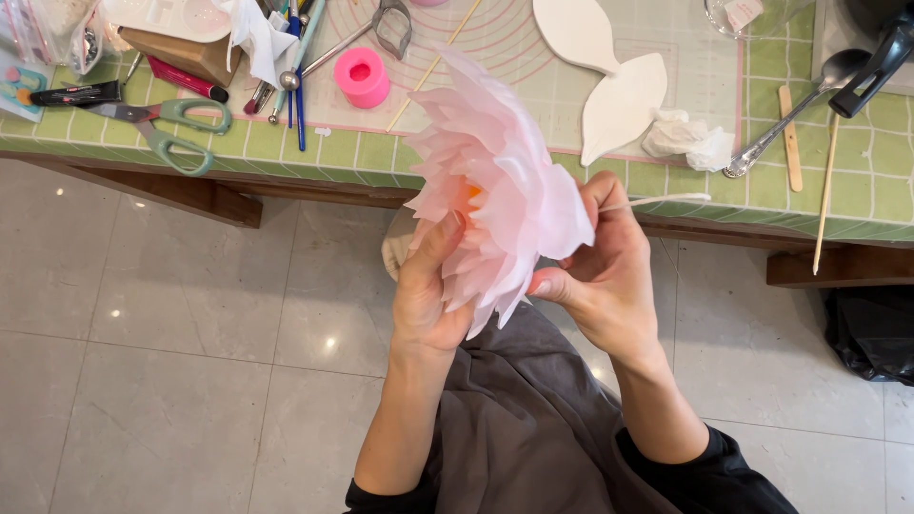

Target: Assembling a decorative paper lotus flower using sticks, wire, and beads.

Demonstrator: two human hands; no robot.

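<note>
A large pale pink flower (495,181) of thin layered petals with an orange centre is held over my lap, below the table edge. My left hand (430,290) cups its lower petals from the left, thumb pressed on the petal edges. My right hand (605,271) grips the flower's back, fingers closed behind the petals. A thin white wire stem (666,200) sticks out to the right from that hand.
The green gridded table (857,190) carries green-handled scissors (167,128), a pink cylinder mould (362,76), two white leaf-shaped pieces (619,105), crumpled tissue (685,138), a metal spoon (795,109), wooden sticks and several tools. Below lies a grey tile floor (171,362); a black bag (871,328) sits at right.
</note>
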